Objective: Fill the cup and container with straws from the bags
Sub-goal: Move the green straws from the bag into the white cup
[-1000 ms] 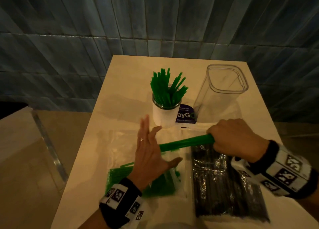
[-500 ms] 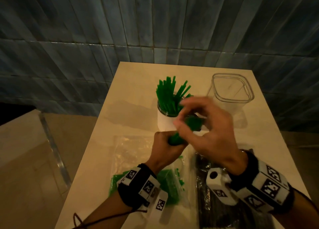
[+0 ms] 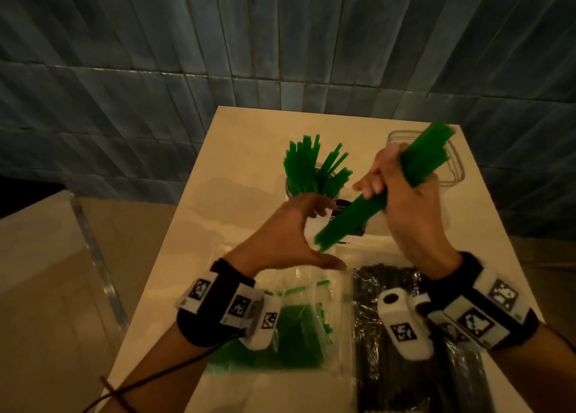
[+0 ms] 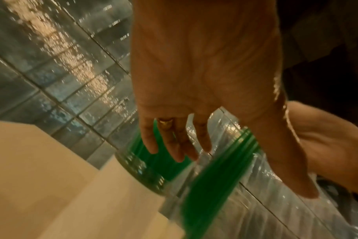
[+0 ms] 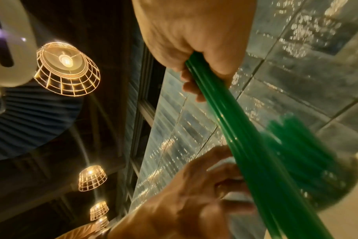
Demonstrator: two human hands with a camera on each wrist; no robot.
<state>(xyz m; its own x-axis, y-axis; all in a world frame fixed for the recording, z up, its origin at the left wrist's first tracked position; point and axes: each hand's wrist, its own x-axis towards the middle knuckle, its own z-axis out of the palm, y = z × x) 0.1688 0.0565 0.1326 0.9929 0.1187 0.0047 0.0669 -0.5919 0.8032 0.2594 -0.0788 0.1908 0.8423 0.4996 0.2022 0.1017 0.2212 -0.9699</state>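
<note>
Pale table (image 3: 237, 175) at centre frame, against a blue-grey tiled wall (image 3: 187, 54) above. Right hand (image 3: 402, 200) clenched round a slanted green straw bundle (image 3: 374, 194); left hand (image 3: 290, 235) spread beneath. Straw-filled cup (image 3: 299, 191) and clear container (image 3: 455, 175) behind; bags (image 3: 311, 334) at lower frame.

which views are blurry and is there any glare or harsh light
Head view: dim and warm, mostly sharp. Left wrist view: motion blur smears the green straws and cup; wall tiles glint. Right wrist view: bright hanging lamps flare; straws blurred.
</note>
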